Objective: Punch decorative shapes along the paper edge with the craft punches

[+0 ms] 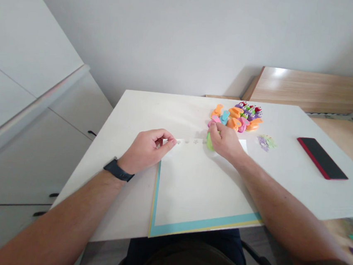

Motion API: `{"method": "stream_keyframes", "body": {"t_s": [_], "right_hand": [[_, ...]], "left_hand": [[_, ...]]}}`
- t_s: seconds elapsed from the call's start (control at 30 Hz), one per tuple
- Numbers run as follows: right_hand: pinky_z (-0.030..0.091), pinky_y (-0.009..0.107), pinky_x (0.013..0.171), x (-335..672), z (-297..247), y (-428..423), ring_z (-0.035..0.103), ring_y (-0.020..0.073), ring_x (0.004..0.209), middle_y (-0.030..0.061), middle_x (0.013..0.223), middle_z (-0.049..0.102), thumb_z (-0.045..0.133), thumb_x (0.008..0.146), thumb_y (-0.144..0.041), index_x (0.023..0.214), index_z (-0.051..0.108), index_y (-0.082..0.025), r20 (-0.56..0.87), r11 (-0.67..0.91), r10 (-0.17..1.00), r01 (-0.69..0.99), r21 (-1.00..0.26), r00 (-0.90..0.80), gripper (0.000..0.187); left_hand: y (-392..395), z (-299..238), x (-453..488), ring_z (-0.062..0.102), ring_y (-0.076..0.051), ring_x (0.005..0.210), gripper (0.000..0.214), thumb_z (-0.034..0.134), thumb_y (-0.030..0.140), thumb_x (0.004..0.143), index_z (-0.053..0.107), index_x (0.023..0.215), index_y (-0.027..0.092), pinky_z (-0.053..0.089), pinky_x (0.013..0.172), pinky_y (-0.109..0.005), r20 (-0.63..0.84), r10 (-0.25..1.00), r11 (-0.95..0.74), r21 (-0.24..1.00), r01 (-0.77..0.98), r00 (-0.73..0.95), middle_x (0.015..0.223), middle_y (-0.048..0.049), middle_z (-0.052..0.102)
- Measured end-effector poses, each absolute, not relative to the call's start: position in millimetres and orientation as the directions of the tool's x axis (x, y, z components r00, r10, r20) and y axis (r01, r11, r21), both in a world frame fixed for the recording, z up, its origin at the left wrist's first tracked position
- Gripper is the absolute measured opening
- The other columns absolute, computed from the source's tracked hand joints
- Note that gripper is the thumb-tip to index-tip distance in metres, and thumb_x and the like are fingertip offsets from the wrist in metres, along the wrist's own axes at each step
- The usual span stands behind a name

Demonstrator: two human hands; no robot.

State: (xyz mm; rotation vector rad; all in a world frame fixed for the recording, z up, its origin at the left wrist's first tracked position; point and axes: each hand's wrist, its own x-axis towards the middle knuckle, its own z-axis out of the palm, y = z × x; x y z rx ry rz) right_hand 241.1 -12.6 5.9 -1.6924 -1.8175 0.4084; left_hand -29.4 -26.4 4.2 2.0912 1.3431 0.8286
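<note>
A large white paper sheet [203, 181] lies on light blue and yellow sheets [205, 225] near the table's front edge. Several small shaped holes run along its far edge. My left hand [150, 146], wearing a dark watch at the wrist, pinches the sheet's far left corner between thumb and fingers. Wrapped in my right hand [225, 140] is a light green craft punch [210, 143], set at the far edge to the right of the holes. My fingers cover much of the punch.
Several colourful craft punches [235, 123] cluster at the table's back, some with bird-like eyes. Right of them lies a small pile of purple and green paper cut-outs [266, 142]. A black-and-red flat case [322, 159] rests at the right. White cabinets [39, 136] stand at the left.
</note>
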Motion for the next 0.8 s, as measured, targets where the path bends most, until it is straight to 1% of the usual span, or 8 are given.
{"method": "stream_keyframes", "body": {"t_s": [0.17, 0.33, 0.47, 0.6, 0.8], "right_hand": [[0.035, 0.032, 0.062, 240.2, 4.7, -12.6, 0.055, 0.0202, 0.062, 0.0023, 0.061, 0.055, 0.034, 0.106, -0.051, 0.072, 0.055, -0.024, 0.212, 0.123, 0.977, 0.787, -0.605, 0.010, 0.048], [0.035, 0.031, 0.063, 238.2, 3.4, -12.5, 0.056, 0.0199, 0.065, 0.0031, 0.064, 0.059, 0.035, 0.106, -0.050, 0.074, 0.058, -0.023, 0.230, 0.129, 0.973, 0.797, -0.589, 0.012, 0.048], [0.033, 0.030, 0.062, 236.9, 4.0, -13.1, 0.054, 0.0187, 0.063, 0.0020, 0.063, 0.056, 0.035, 0.106, -0.047, 0.073, 0.054, -0.023, 0.223, 0.128, 0.975, 0.802, -0.583, 0.007, 0.045], [0.032, 0.030, 0.062, 237.4, 3.9, -12.8, 0.053, 0.0184, 0.063, 0.0015, 0.063, 0.055, 0.035, 0.106, -0.048, 0.072, 0.052, -0.023, 0.239, 0.144, 0.971, 0.804, -0.577, -0.002, 0.045], [0.033, 0.030, 0.063, 238.5, 2.4, -11.2, 0.054, 0.0190, 0.064, 0.0022, 0.064, 0.058, 0.033, 0.106, -0.048, 0.076, 0.059, -0.022, 0.227, 0.122, 0.974, 0.815, -0.567, 0.011, 0.047]], "left_hand": [[-26.5, 3.5, -30.0, 0.047, -0.011, 0.057, 0.028, 0.066, 0.046, 0.094, 0.076, 0.094, 0.020, 0.036, 0.056, -0.027, 0.216, 0.922, -0.376, 0.701, 0.606, 0.322, 0.065, 0.0028, 0.061], [-26.4, 3.7, -30.3, 0.050, -0.012, 0.059, 0.029, 0.065, 0.047, 0.095, 0.076, 0.094, 0.020, 0.036, 0.057, -0.027, 0.218, 0.916, -0.386, 0.700, 0.601, 0.336, 0.069, 0.0018, 0.064], [-26.7, 4.7, -30.2, 0.050, -0.012, 0.059, 0.028, 0.065, 0.046, 0.095, 0.076, 0.095, 0.020, 0.036, 0.057, -0.027, 0.216, 0.917, -0.384, 0.704, 0.598, 0.335, 0.068, 0.0023, 0.063], [-27.2, 5.5, -30.1, 0.048, -0.011, 0.058, 0.028, 0.066, 0.046, 0.094, 0.076, 0.093, 0.020, 0.036, 0.056, -0.026, 0.220, 0.919, -0.382, 0.703, 0.600, 0.327, 0.066, 0.0030, 0.061], [-27.4, 5.6, -29.9, 0.049, -0.011, 0.059, 0.028, 0.066, 0.046, 0.095, 0.076, 0.094, 0.020, 0.035, 0.056, -0.026, 0.219, 0.918, -0.382, 0.707, 0.595, 0.329, 0.067, 0.0024, 0.063]]}}
